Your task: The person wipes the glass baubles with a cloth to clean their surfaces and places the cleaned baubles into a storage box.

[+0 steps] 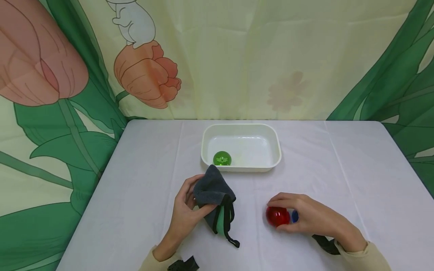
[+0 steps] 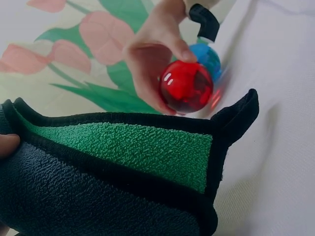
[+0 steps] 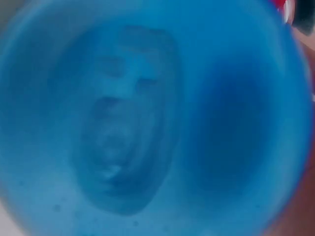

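Tray [image 1: 242, 169] sits on the tbl [image 1: 135, 188], nr the back edge, abt mid. Curtain [image 1: 220, 56] hangs behind the tbl. Ball no. 1 [image 1: 222, 159] is in the tray, by the front wall, nr the L corner. Cloth [image 1: 211, 190] is in the L hand [image 1: 190, 210], in front of the tray, a bit L of mid. Its top tip is up by the tray's front L side; can't tell if they touch. R hand [image 1: 303, 214] is well apart, over on the R, also in front of the tray. It holds ball no. 2 [image 1: 277, 216] at its L side; ball no. 3 [image 1: 295, 216] is just R, b/w no. 2 & the palm.
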A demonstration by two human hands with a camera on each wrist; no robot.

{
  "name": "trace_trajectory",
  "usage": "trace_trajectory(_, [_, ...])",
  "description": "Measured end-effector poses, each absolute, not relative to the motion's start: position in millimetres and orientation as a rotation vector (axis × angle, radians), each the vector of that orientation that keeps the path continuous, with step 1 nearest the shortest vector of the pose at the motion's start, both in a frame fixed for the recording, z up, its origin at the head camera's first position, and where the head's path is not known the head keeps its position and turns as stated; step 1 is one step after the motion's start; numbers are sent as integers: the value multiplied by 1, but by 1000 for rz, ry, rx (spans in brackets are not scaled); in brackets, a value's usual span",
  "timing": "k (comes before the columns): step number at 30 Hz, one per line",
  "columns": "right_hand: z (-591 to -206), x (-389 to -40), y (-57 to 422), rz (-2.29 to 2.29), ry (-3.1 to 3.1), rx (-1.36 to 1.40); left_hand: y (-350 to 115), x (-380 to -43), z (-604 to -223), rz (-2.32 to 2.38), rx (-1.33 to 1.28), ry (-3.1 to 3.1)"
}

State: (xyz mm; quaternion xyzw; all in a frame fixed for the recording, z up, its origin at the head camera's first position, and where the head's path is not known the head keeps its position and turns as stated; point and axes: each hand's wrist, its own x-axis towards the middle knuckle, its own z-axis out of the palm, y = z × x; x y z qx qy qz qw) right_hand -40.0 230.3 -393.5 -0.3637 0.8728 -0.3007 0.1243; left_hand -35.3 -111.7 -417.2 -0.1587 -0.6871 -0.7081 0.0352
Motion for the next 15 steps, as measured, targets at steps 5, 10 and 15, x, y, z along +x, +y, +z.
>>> trace_trajectory(5, [-389,-42,229,-931,2562,-1073,-112,-36,-416,-2160,-492,-2121])
trace_trajectory(10, [-387,-46,227,-972,2616,-1130,-112,-36,-415,-2152,-500,-2126])
trace_trajectory(15, [-381,-48,225,-988,2659,-1154,-112,-37,-414,-2152,-506,-2124])
